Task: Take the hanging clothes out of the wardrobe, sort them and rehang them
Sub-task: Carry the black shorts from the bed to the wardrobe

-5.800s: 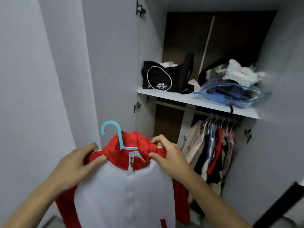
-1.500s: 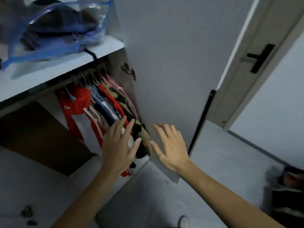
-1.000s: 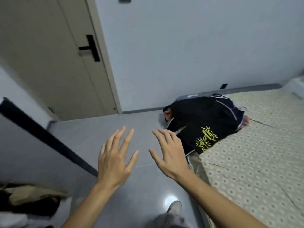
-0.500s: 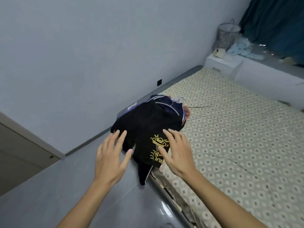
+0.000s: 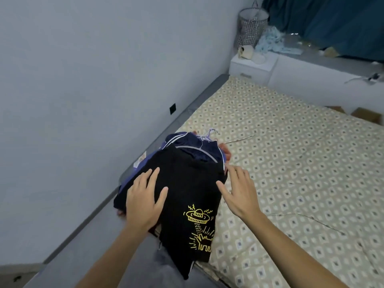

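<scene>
pile of clothes (image 5: 187,179) on bed (image 5: 291,163) corner, long axis running away from me | my left hand (image 5: 143,200) flat on it, fingers spread | my right hand (image 5: 239,192) spread at its right edge

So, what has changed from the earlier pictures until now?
The red and white jacket went onto the wardrobe rail. The person turned to the bed; left hand now rests on the black garment, right hand at its edge. Both hands stayed open, gripping nothing.

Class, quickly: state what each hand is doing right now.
Left hand: open, fingers flat on the black top.
Right hand: open, holding nothing, beside the pile.
</scene>
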